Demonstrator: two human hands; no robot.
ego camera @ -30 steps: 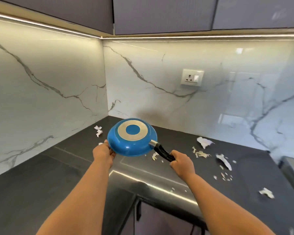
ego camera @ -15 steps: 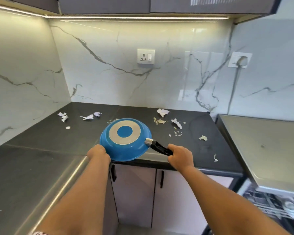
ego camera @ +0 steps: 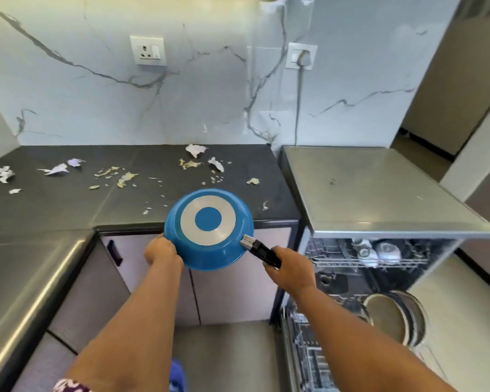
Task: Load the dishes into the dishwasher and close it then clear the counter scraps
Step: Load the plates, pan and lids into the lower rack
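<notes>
- frying pan [ego camera: 208,229] (blue, grey ring on its base) is held in the air with its underside facing the camera, in front of the counter edge and above the cabinet doors [ego camera: 224,287].
- right hand [ego camera: 290,271] is wrapped round the black handle [ego camera: 263,251]; left hand [ego camera: 161,250] grips the pan's rim on the opposite side. both hands are closed on the pan.
- pan's long axis runs from the left hand down-right through the handle, so the handle end points toward the open dishwasher [ego camera: 379,278].
- key relation: dishwasher sits to the right of and below the pan. right hand is the nearer one, so my read is that it leads the move and the left only steadies.
- lower rack [ego camera: 309,355] is pulled out at bottom right, with a large round pan or plate [ego camera: 393,318] standing on edge in it. upper rack [ego camera: 379,253] holds what look like cups or small bowls; can't tell exactly.
- in the way: the right forearm crosses above the near part of the lower rack, and the round dish already fills the far part. free slots are hard to judge from here.
- steel top [ego camera: 374,190] of the dishwasher overhangs the upper rack, so entry likely has to be low and from the front.
- counter [ego camera: 68,202], dark stone, carries scraps [ego camera: 125,176] of paper and peel scattered across it, untouched, well apart from the hands.
- two wall sockets [ego camera: 147,50] behind; the right-hand one has a cable running down.
</notes>
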